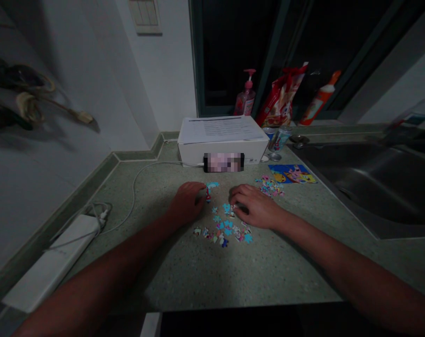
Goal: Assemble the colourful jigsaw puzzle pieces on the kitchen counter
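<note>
Joined jigsaw pieces [212, 185] form a small light-blue corner on the counter, with a red-and-white strip [208, 194] running down from it. My left hand [186, 203] rests beside this corner, fingertips at its left edge, thumb and index finger apart. To the right, my right hand [256, 206] is curled low over the counter, its fingertips on a small jigsaw piece [233, 208]; the fingers partly hide it. A light-blue piece [226, 208] lies just left of those fingertips. Several loose jigsaw pieces [228, 229] are scattered nearer to me, between my forearms.
Another pile of pieces [271, 186] lies beyond my right hand, near a blue picture card [292, 173]. A phone [224, 162] leans on a white box [191, 152]. The sink [359, 224] is at right; a power strip [54, 262] and cable [133, 187] are at left.
</note>
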A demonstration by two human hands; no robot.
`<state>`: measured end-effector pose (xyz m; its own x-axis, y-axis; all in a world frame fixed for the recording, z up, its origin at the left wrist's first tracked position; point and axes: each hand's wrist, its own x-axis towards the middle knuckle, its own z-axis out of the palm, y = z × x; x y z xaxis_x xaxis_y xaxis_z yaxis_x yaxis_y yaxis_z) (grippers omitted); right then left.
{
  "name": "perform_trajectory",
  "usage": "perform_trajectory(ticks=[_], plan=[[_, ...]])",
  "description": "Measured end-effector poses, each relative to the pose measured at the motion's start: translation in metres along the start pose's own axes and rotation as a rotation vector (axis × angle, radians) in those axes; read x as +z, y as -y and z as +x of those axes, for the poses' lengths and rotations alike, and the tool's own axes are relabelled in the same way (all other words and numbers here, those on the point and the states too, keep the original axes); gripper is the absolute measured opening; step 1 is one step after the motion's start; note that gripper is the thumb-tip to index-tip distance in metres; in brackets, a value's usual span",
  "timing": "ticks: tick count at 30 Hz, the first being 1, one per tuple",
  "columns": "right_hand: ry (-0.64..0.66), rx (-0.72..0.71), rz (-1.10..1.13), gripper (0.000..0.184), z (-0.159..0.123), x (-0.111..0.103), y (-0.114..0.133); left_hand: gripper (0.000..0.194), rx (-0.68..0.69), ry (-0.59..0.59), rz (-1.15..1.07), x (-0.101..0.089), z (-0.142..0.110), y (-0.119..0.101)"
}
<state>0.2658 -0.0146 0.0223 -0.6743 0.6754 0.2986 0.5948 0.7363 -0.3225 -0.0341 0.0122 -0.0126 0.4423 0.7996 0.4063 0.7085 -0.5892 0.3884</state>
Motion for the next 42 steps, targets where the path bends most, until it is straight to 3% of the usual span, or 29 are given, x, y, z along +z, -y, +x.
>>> perform_trajectory(ticks=[42], plan=[[-0.039, -0.037, -0.003, 0.029, 0.0, 0.0014, -0.0074, 0.037, -0.013, 0.019, -0.001, -0.0017, 0.0012, -0.0026]])
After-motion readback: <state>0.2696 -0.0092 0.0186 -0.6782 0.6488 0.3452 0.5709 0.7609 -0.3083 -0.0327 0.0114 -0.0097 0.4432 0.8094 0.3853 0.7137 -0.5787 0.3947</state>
